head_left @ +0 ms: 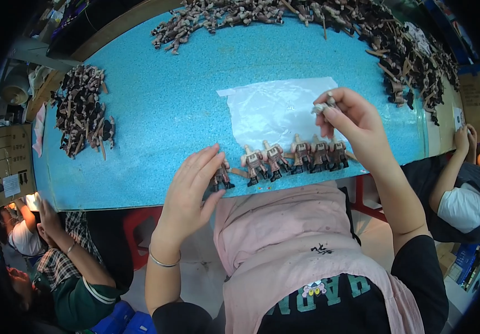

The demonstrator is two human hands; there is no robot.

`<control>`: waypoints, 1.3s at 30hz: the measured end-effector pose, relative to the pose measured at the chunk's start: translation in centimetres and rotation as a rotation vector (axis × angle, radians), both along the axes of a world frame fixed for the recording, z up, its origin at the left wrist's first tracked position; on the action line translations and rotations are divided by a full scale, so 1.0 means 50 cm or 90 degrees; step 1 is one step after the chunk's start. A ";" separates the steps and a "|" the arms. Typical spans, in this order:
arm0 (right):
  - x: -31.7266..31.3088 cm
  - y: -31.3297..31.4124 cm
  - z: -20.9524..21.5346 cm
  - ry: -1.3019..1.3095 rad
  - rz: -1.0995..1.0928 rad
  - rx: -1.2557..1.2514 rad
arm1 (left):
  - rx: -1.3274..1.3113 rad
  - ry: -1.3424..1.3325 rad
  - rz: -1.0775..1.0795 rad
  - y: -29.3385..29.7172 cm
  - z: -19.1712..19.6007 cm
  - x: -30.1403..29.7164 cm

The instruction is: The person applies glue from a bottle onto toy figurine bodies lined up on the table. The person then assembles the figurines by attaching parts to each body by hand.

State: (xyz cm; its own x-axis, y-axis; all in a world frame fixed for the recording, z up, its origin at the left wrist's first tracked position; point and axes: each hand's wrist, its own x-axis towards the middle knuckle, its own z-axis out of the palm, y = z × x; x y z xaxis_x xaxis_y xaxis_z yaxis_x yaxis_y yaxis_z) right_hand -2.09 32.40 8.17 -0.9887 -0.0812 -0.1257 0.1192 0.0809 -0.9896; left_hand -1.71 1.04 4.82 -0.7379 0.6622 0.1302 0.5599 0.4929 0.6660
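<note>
Several small toy figures (pixel 301 153) lie in a row along the near edge of the blue table, with pale upper bodies and dark legs and boots. At the row's left end, my left hand (pixel 191 186) rests with its fingers stretched out, partly covering one toy figure (pixel 222 177); whether it presses on that figure I cannot tell. Above the right part of the row, my right hand (pixel 357 119) is closed, pinching a small pale figure part (pixel 322 107) between thumb and fingers. Its exact shape is mostly hidden. Beneath that hand lies a white plastic sheet (pixel 273 108).
Heaps of similar figures lie at the left (pixel 81 111), along the far edge (pixel 223 19) and at the far right (pixel 412 61). A cardboard box (pixel 10 164) stands beyond the table's left end. Other people's arms show at left (pixel 78 250) and right (pixel 449 167).
</note>
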 end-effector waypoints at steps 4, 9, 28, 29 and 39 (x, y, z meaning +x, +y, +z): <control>0.073 -0.009 0.011 -0.094 -0.018 -0.121 | 0.000 0.039 0.032 0.000 -0.008 0.009; 0.132 -0.032 0.015 -0.120 -0.028 -0.241 | 0.006 0.049 0.088 -0.025 -0.011 0.027; 0.184 -0.118 -0.058 0.094 0.138 0.032 | 0.136 -0.219 0.104 0.089 0.009 0.123; 0.186 -0.121 -0.064 0.123 0.139 0.056 | 0.107 -0.200 0.095 0.091 0.012 0.121; 0.189 -0.128 -0.076 0.161 0.147 0.109 | 0.043 -0.147 0.069 0.098 0.026 0.116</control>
